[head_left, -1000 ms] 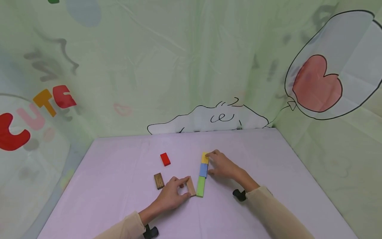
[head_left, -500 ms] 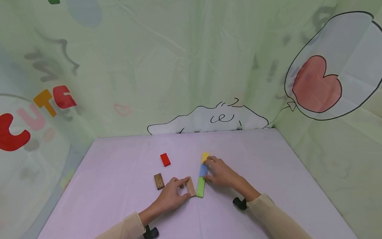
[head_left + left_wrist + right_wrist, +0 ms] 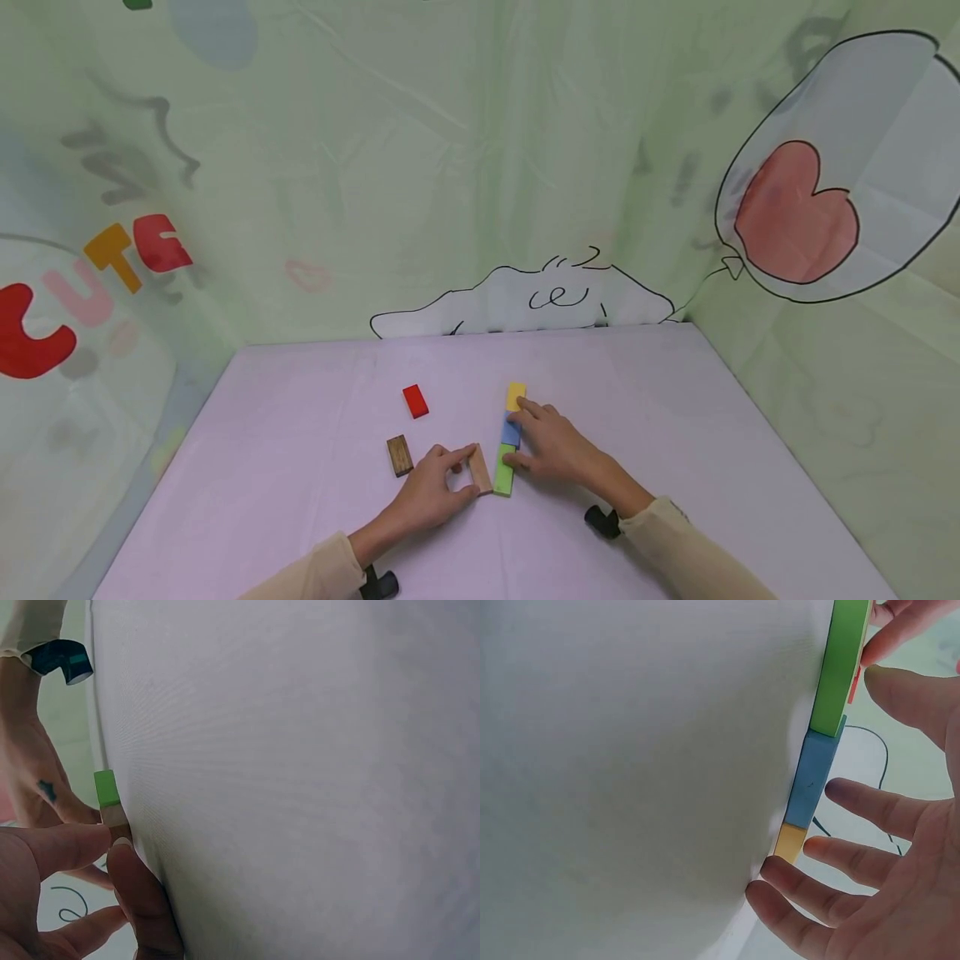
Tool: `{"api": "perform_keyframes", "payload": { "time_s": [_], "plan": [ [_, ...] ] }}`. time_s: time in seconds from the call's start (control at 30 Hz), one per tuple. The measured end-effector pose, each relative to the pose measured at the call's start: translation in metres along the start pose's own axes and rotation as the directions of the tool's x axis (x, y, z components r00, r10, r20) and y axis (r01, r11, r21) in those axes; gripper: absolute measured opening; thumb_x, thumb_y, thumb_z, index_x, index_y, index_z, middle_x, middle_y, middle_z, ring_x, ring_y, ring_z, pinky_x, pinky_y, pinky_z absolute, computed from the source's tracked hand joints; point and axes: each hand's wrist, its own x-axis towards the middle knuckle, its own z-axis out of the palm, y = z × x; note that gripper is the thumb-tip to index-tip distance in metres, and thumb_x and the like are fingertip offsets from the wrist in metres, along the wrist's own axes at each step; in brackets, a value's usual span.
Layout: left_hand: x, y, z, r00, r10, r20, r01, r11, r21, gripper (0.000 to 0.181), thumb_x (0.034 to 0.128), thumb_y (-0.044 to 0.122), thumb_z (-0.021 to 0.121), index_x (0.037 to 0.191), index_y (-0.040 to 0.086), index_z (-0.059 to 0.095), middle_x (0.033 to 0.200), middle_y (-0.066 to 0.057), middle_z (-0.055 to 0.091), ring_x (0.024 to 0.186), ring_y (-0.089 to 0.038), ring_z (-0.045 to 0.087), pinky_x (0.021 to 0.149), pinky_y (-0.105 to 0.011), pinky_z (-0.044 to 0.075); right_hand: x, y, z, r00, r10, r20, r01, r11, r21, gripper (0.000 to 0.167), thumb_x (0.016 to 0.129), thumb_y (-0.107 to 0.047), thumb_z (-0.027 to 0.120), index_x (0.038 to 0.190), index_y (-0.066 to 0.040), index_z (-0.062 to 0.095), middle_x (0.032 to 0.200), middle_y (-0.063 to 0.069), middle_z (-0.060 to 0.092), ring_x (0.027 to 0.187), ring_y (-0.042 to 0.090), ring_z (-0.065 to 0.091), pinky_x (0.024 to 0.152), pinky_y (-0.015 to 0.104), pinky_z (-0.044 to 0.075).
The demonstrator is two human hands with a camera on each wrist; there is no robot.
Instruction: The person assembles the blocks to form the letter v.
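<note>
In the head view, my left hand (image 3: 427,496) pinches a light wooden block (image 3: 480,469) lengthwise, index finger at its far end and thumb at its near end. Just right of it runs a row of blocks laid end to end: green (image 3: 503,481) nearest, then blue (image 3: 511,433), then yellow (image 3: 515,392) farthest. My right hand (image 3: 558,450) lies over the right side of this row. Its thumb is at the green block and its index finger at the blue one. The right wrist view shows those fingers spread and loosely bent, curled round no block.
Left of the row, a red block (image 3: 416,401) lies farther back and a dark brown block (image 3: 400,455) lies near my left hand. The table (image 3: 300,417) has a pale lilac cover. Printed green curtains (image 3: 337,167) stand along its back and sides.
My right hand has slid toward me along the row, from the yellow and blue blocks to the blue and green ones. The left hand and the blocks stay where they were.
</note>
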Motion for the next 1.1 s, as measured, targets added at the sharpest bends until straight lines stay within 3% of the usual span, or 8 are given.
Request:
{"api": "perform_keyframes", "payload": {
  "time_s": [0.6, 1.1],
  "plan": [
    [0.0000, 0.0000, 0.0001, 1.000, -0.009, -0.006, 0.009, 1.000, -0.008, 0.062, 0.0939, 0.029, 0.077, 0.152, 0.017, 0.059, 0.105, -0.003, 0.055, 0.082, -0.014, 0.044, 0.064, -0.024, 0.036, -0.0028, -0.0007, -0.0018, 0.999, -0.048, -0.015, 0.047, 0.998, -0.033, 0.064, 0.091, -0.039, 0.082, 0.142, -0.006, 0.061, 0.160, 0.025, 0.048, 0.138, 0.047, 0.054, 0.109, 0.064, 0.047],
    [-0.0010, 0.0016, 0.0003, 1.000, -0.016, 0.002, 0.016, 1.000, -0.021, 0.063, 0.0937, 0.029, 0.078, 0.153, 0.018, 0.058, 0.105, -0.004, 0.054, 0.083, -0.015, 0.044, 0.064, -0.024, 0.036, 0.0002, -0.0030, 0.0008, 1.000, 0.016, -0.026, -0.016, 1.000, 0.005, 0.063, 0.087, -0.038, 0.087, 0.138, -0.009, 0.065, 0.159, 0.021, 0.050, 0.135, 0.047, 0.054, 0.107, 0.064, 0.048]
  ]
}}
